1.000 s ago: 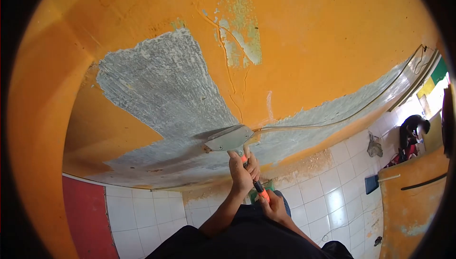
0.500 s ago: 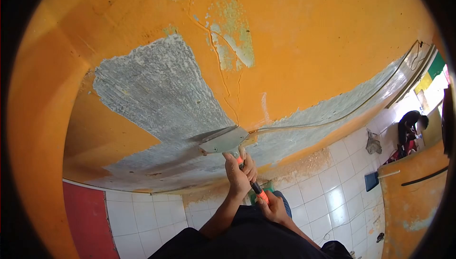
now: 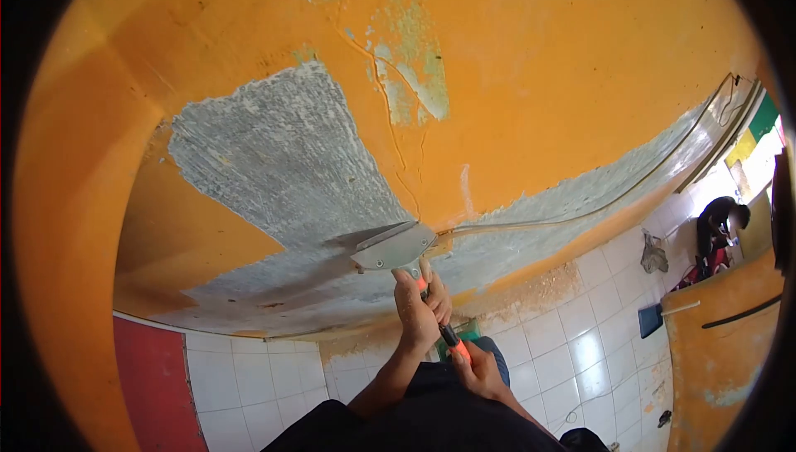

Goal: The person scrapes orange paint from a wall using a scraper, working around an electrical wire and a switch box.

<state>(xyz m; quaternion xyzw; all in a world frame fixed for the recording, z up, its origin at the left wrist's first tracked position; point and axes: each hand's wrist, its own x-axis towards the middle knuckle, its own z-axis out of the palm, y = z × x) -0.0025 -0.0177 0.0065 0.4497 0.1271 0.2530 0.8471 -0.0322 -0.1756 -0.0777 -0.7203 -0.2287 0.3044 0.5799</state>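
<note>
A long-handled scraper [image 3: 396,250] with a wide metal head has its blade against the wall, at the edge between a bare grey patch [image 3: 282,149] and the orange paint [image 3: 539,104]. My left hand [image 3: 421,307] is wrapped round the upper handle just below the head. Lower down, my right hand [image 3: 479,369] grips the orange and black end of the handle. Beside the blade, a thin cable [image 3: 564,221] runs off to the right along the wall. Cracked, peeling paint [image 3: 406,79] shows above the blade.
White floor tiles [image 3: 547,328] lie below, with dust and debris [image 3: 539,293] along the wall's foot. A blue dustpan [image 3: 650,320] and a grey bag [image 3: 653,253] are at the right. Another person [image 3: 718,224] bends over farther back. A red panel [image 3: 149,377] stands lower left.
The view has shifted very slightly. The scraper and both hands appear a few pixels lower and to the right, with the same grip.
</note>
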